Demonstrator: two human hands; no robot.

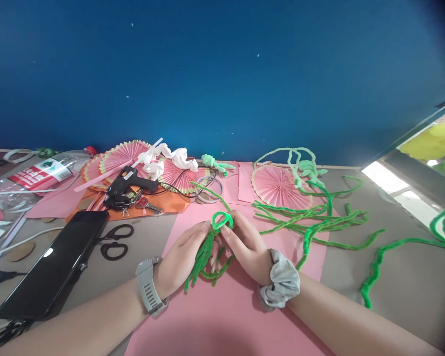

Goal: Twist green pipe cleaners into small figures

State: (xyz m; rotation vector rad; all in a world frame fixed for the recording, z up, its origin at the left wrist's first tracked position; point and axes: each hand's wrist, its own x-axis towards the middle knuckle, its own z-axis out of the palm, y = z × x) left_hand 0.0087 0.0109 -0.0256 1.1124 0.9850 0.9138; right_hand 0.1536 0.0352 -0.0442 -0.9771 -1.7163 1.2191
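Both my hands meet over a large pink sheet point(222, 321). Between them is a bundle of green pipe cleaners point(203, 257), with a small loop at its top and loose ends hanging below. My left hand point(183, 257), with a grey watch at the wrist, is closed around the bundle's left side. At the loop, the thumb and fingers of my right hand point(246, 244) pinch the green stem; a grey scrunchie point(281, 280) circles that wrist. Some of my fingertips are hidden behind the bundle. Loose green pipe cleaners point(319, 222) lie just right of my right hand.
At left lie a black phone point(55, 267), scissors point(114, 242), a glue gun point(129, 185), keys point(148, 204) and a plastic bottle point(40, 175). Pleated pink paper fans point(282, 185) rest near the blue wall point(222, 74). More green stems point(374, 272) stretch along the right.
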